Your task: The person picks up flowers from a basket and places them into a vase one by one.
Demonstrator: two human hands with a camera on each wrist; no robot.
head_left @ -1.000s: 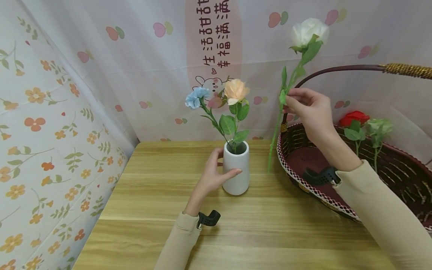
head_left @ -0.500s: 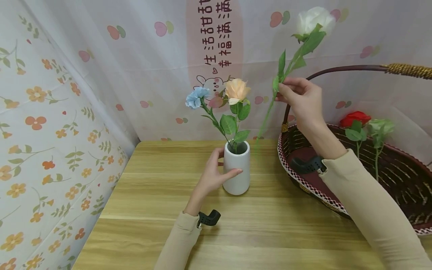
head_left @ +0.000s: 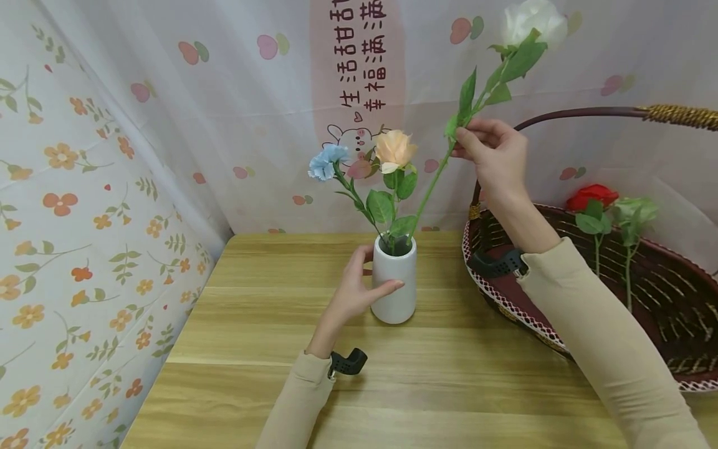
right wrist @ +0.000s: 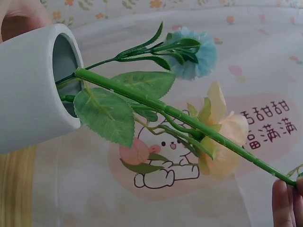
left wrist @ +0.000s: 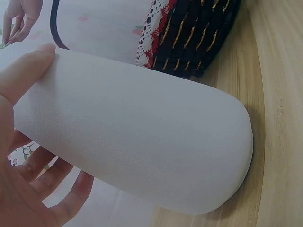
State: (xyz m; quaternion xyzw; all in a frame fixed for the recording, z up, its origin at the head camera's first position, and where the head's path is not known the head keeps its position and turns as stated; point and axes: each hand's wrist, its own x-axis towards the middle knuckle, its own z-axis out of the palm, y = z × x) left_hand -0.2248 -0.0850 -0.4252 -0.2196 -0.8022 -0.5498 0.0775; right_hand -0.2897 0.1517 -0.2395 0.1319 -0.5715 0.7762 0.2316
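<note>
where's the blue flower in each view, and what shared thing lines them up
Head: blue flower, just left of centre, above the white vase.
Left wrist: not in the picture.
Right wrist: blue flower right of centre, near the top.
Shared landmark: white vase, visible in all three views.
</note>
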